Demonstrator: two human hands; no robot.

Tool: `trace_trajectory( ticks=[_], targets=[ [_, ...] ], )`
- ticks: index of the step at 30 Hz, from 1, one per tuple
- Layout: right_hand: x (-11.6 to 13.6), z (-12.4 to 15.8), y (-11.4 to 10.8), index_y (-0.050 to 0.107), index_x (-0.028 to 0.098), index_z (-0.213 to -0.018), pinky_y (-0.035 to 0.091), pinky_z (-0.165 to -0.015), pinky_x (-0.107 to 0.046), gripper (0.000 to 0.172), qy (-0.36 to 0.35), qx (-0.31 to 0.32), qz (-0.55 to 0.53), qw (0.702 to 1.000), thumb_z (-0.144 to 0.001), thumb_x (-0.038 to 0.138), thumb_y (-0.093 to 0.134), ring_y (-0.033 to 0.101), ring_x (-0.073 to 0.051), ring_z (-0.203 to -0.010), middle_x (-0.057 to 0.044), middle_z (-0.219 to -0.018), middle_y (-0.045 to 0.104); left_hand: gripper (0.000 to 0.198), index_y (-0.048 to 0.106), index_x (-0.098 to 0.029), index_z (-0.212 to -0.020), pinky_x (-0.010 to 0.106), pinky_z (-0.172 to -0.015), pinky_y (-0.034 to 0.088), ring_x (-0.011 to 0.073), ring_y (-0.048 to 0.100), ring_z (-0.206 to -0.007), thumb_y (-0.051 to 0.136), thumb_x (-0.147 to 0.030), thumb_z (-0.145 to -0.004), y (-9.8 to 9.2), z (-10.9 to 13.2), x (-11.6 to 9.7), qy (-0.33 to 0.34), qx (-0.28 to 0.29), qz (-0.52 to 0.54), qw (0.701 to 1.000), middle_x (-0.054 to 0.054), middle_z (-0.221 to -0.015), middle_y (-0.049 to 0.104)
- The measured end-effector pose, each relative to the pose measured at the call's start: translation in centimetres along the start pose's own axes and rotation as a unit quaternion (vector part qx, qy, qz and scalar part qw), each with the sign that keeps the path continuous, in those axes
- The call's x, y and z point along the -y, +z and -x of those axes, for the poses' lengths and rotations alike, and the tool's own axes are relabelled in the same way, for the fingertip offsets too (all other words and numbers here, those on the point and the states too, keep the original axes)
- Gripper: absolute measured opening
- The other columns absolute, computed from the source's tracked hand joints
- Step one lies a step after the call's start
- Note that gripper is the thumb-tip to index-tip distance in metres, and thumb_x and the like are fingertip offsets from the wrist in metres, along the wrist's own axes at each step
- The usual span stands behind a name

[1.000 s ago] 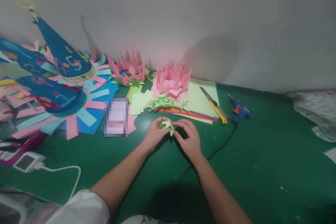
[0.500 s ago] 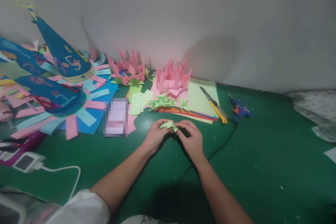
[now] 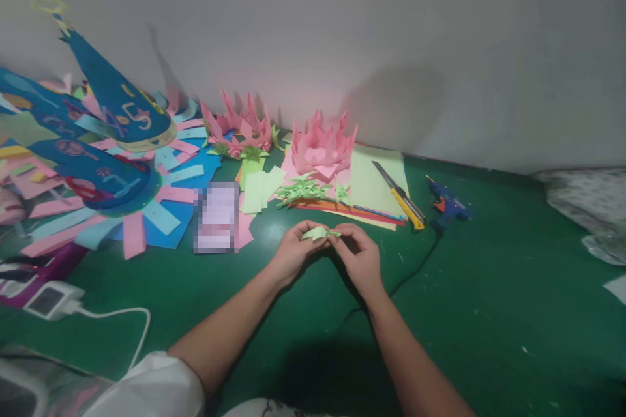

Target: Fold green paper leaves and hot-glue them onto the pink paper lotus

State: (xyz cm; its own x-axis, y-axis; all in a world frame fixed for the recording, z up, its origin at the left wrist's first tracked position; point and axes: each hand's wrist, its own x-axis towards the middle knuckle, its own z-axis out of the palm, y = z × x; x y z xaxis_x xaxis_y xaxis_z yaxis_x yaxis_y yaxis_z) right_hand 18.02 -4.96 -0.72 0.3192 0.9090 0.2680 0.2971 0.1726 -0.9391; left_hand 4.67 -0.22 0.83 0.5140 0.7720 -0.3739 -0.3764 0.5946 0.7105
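A small folded piece of light green paper [image 3: 319, 232] is pinched between both my hands above the green table [image 3: 489, 287]. My left hand [image 3: 291, 253] grips its left end with closed fingers. My right hand [image 3: 359, 257] grips its right end, fingers curled. Just beyond them lie several folded green paper leaves [image 3: 304, 190] and a pink paper lotus [image 3: 323, 146] on a stack of coloured paper sheets [image 3: 374, 192].
A yellow utility knife [image 3: 400, 196] lies on the sheets, a blue glue gun [image 3: 447, 203] to its right with its cord running toward me. Blue paper cones [image 3: 112, 104] and coloured strips fill the left. A white charger [image 3: 49, 300] sits at the near left.
The green paper has been flattened and turned more level between my fingers. My right hand has shifted slightly to the right; my left hand has barely moved.
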Motion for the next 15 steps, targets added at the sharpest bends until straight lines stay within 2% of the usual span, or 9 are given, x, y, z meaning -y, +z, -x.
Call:
trace_trajectory(
  ticks=[6, 10, 15],
  targets=[
    [0.41, 0.16, -0.01, 0.056, 0.02, -0.07, 0.045, -0.071, -0.03, 0.01, 0.003, -0.006, -0.034, 0.999, -0.078, 0.026, 0.06, 0.054, -0.015, -0.075, -0.001, -0.077, 0.055, 0.028, 0.059, -0.012, -0.078, 0.022, -0.075, 0.046, 0.0068, 0.059, -0.065, 0.078, -0.022, -0.059, 0.22, 0.34, 0.0, -0.014, 0.027, 0.005, 1.0, -0.001, -0.069, 0.062],
    [0.57, 0.15, 0.14, 0.052, 0.02, -0.069, 0.044, -0.064, -0.025, 0.014, 0.031, -0.01, -0.062, 0.998, -0.079, 0.027, 0.057, 0.052, -0.013, -0.067, 0.001, -0.071, 0.053, 0.032, 0.059, -0.012, -0.08, 0.023, -0.075, 0.046, 0.0071, 0.059, -0.065, 0.078, -0.024, -0.058, 0.53, 0.48, 0.0, -0.024, 0.03, 0.002, 0.999, -0.001, -0.07, 0.062],
    [0.42, 0.12, 0.24, 0.053, 0.019, -0.072, 0.042, -0.059, -0.023, 0.014, 0.059, -0.006, -0.03, 0.998, -0.08, 0.03, 0.055, 0.05, -0.011, -0.061, 0.002, -0.067, 0.052, 0.031, 0.059, -0.01, -0.08, 0.022, -0.07, 0.045, 0.0076, 0.058, -0.065, 0.076, -0.027, -0.061, 0.73, 0.35, -0.01, -0.012, 0.028, -0.051, 0.998, 0.001, -0.07, 0.062]
  ],
)
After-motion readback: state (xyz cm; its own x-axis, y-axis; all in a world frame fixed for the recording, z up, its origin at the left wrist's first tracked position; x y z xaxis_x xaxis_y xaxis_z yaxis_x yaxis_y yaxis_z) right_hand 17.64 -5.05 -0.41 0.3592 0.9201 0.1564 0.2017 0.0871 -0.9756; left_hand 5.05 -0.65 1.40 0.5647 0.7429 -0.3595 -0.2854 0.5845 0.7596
